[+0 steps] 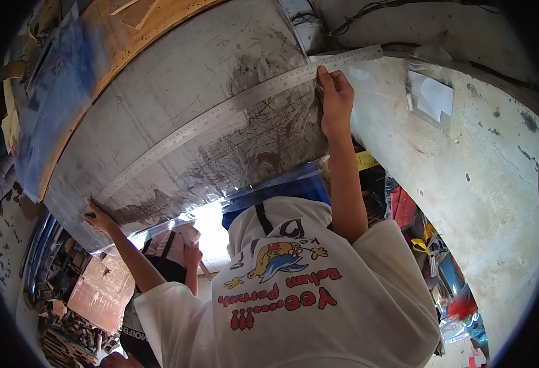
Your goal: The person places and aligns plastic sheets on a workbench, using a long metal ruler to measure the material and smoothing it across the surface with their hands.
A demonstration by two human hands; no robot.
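A long metal ruler (205, 121) lies slantwise across a scuffed grey tabletop (177, 80). My right hand (335, 98) is closed on the ruler near its right end, thumb on top at the table's edge; the ruler's tip sticks out past it. At the ruler's other end, my left hand (99, 219) grips near the tip with bent fingers, low at the table's left side. Clear plastic sheeting (220, 202) shines along the near edge of the table.
A wooden board (119, 46) and bluish plastic (67, 80) border the far left. Another person (171, 245) is below the table's near edge. A pale wall (465, 153) with a paper-like patch (432, 95) stands right. A copper-coloured sheet (101, 291) and stacked pieces (67, 337) lie lower left.
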